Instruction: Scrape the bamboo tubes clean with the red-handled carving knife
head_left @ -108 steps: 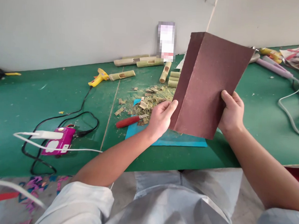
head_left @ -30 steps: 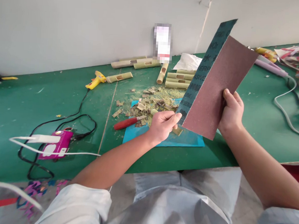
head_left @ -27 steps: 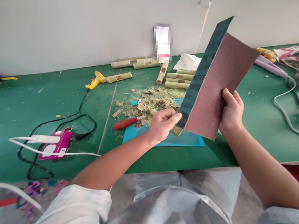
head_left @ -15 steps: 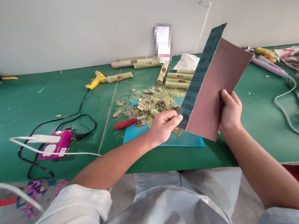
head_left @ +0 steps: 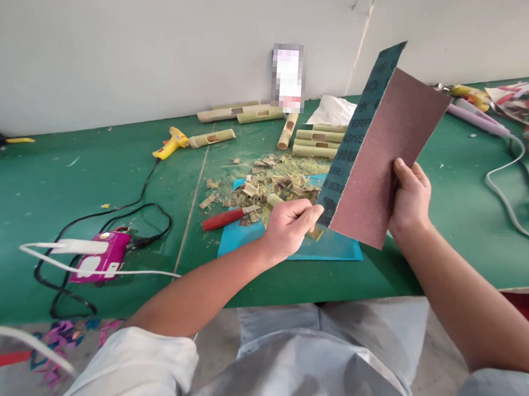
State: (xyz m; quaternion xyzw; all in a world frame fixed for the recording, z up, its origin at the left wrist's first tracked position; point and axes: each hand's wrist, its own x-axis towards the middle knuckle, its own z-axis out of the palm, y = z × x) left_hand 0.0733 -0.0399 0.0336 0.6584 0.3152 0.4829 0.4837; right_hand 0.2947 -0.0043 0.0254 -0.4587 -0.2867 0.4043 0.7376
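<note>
A folded sheet of sandpaper is held up above the table, its reddish grit side facing me and a strip of its dark green printed back showing along the left. My left hand pinches its lower left corner. Thumb and fingers of my right hand grip its right edge. Below and behind my left hand, bamboo chips and dust lie partly over a blue sheet. A knife with a red handle lies left of my left hand.
Cut bamboo tubes and a white tissue lie toward the wall. A yellow glue gun and a magenta power strip with cables are on the left. A lilac tool lies at right; a phone stands behind.
The top of the sandpaper has shifted slightly to the right. Both hands keep their hold on it.
</note>
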